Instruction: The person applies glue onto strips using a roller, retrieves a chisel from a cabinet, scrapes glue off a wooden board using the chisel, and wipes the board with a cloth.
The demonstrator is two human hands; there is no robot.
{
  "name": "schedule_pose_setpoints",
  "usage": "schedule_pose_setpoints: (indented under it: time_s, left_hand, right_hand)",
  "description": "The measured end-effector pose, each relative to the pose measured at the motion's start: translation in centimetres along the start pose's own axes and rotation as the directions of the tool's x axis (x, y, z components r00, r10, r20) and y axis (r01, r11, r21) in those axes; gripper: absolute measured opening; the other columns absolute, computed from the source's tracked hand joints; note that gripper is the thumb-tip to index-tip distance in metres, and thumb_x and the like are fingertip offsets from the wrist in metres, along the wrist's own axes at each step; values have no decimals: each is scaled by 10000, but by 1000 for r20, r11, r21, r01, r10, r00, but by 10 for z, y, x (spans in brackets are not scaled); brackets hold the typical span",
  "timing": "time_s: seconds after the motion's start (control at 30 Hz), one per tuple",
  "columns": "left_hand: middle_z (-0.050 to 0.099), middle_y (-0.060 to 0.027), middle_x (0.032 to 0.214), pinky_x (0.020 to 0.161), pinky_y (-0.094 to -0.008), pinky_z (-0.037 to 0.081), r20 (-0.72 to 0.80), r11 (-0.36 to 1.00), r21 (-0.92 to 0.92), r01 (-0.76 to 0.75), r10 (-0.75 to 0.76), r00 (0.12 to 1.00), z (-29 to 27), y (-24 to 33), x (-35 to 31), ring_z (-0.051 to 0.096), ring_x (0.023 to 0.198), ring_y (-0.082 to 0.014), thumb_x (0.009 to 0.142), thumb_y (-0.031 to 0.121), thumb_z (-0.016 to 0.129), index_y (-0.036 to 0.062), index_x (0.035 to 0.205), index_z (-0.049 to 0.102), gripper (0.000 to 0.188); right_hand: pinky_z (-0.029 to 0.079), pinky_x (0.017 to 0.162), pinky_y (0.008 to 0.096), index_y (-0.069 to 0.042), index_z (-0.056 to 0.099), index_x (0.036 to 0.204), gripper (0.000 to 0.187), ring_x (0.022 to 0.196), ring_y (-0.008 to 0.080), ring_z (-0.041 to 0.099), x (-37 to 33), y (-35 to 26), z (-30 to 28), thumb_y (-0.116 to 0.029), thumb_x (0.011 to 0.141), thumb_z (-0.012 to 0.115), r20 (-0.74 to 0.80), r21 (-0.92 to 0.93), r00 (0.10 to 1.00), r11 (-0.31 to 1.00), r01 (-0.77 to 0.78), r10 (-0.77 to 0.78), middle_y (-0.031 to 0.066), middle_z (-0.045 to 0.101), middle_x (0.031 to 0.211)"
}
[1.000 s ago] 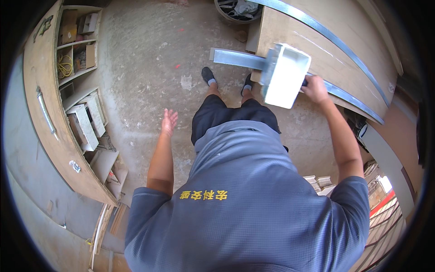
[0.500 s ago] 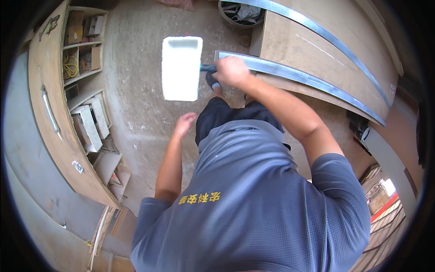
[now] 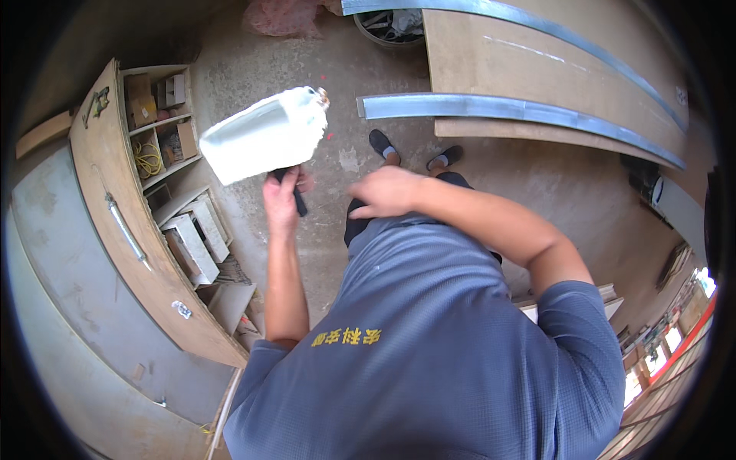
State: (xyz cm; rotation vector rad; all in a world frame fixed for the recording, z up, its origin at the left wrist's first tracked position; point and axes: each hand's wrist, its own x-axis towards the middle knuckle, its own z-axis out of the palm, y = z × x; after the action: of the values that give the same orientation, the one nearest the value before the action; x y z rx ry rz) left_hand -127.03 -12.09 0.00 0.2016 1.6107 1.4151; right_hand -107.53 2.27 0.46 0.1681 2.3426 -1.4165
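Note:
A white, rectangular, pan-like tool (image 3: 257, 136) with rough, overexposed edges is up in front of me on the left; its exact kind is unclear. Its dark handle (image 3: 300, 202) points back toward my body. My left hand (image 3: 284, 201) is closed round that handle just below the white part. Across my front, near my left thigh, my right hand (image 3: 387, 192) hangs loosely with its fingers apart and nothing seen in them.
On the left stands a wooden board (image 3: 123, 207) beside shelves (image 3: 159, 115) holding boxes and yellow cord. Metal strips (image 3: 491, 107) lie on brown boards (image 3: 529, 61) at the right. A round bin (image 3: 391, 34) and a pink bag (image 3: 284, 17) are at the back.
The tool has passed from my right hand to my left and now tilts, farther left. My right hand has come back toward my body.

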Motion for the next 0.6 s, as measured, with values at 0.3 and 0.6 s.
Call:
schedule_pose_setpoints:
  time_s: [0.3, 0.6]
  left_hand:
    - [719, -129, 871, 748, -368, 514, 525, 460, 767, -447, -50, 850, 3, 25, 81, 686, 819, -261, 802, 146, 651, -11, 1044, 661, 289]
    - [627, -256, 836, 697, -451, 506, 596, 87, 796, -599, -293, 748, 82, 10, 114, 623, 789, -419, 759, 277, 669, -2, 897, 676, 312]
  right_hand:
    - [490, 839, 463, -32, 590, 1040, 325, 952, 383, 619, -262, 181, 145, -288, 847, 540, -268, 268, 386, 453, -850, 883, 221, 654, 984]
    - [503, 788, 456, -63, 639, 907, 219, 884, 399, 632, -315, 145, 332, -236, 817, 539, -29, 752, 192, 148, -643, 981, 225, 660, 882]
